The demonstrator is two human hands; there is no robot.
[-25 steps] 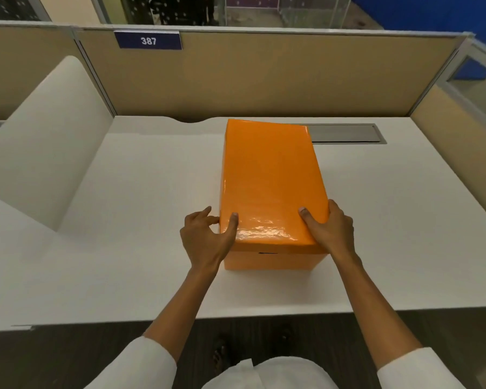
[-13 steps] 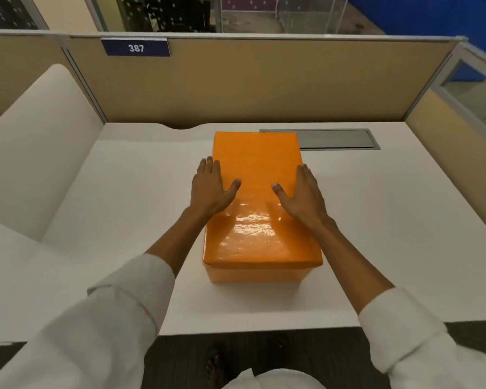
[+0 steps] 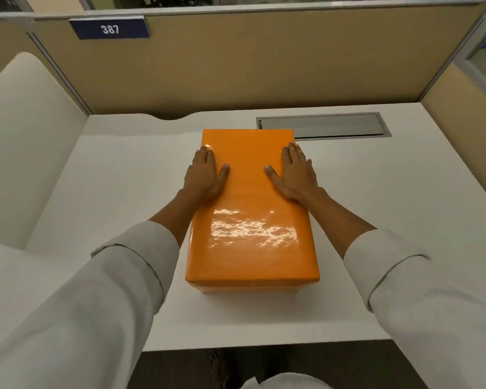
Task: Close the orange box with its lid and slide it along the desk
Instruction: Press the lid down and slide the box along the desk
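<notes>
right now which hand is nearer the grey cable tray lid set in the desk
Right. The right hand lies on the orange box just below the tray lid; the left hand lies across the box, farther off.

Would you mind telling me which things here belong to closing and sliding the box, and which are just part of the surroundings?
Job: orange box, lid, left hand, right hand, desk.
Surroundings: grey cable hatch, 387 sign.
</notes>
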